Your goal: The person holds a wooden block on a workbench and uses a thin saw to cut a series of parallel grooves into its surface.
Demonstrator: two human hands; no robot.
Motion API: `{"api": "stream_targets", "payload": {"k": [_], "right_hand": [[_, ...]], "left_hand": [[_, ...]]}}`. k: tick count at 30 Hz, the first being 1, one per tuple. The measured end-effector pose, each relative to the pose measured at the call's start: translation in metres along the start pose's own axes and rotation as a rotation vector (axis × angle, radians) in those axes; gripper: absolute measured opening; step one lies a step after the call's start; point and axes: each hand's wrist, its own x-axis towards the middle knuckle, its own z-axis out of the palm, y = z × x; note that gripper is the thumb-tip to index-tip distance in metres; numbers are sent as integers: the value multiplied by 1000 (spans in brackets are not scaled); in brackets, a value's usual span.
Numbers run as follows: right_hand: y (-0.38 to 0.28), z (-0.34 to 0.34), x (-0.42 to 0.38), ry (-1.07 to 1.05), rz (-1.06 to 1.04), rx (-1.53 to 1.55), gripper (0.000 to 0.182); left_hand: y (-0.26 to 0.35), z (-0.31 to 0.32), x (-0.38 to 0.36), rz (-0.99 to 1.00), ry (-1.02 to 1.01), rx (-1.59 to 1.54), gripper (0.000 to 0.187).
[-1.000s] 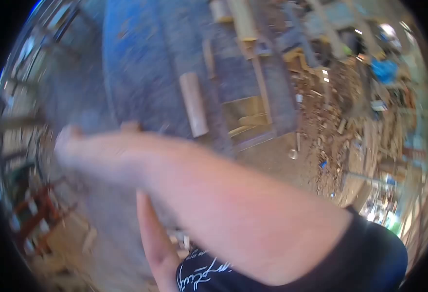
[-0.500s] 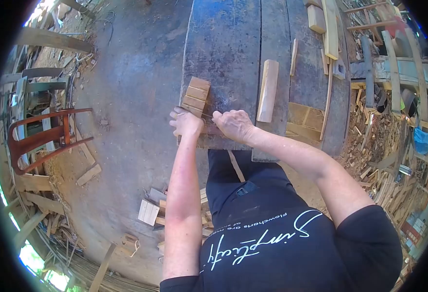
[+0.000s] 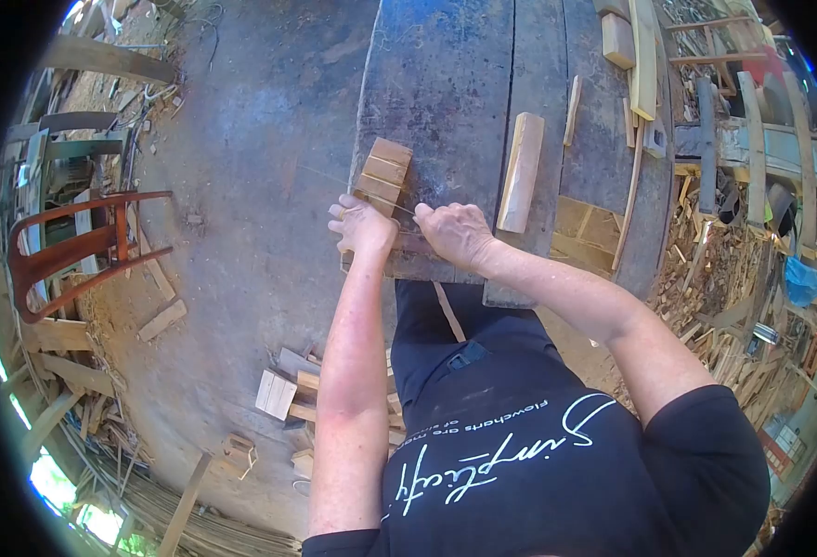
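The right hand (image 3: 456, 235) is back from beyond the left edge of the desk (image 3: 441, 97), its grip clenched seemingly on a thin tool (image 3: 405, 210), while the left hand (image 3: 366, 229) holds the block (image 3: 386, 171) at the desk's near-left corner, so work centres there.
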Motion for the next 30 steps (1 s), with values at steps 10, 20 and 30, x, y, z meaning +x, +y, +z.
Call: {"api": "stream_targets", "payload": {"k": [10,20,30], "right_hand": [[-1,10,13,95,-49,71,7],[-7,27,48,140,-77,42,8],[27,10,3,-2,60,-25,15]], "left_hand": [[0,-2,-3,38,14,1,82],[-3,10,10,32,67,-11,83],[23,35,-24,270,65,145,70]]}}
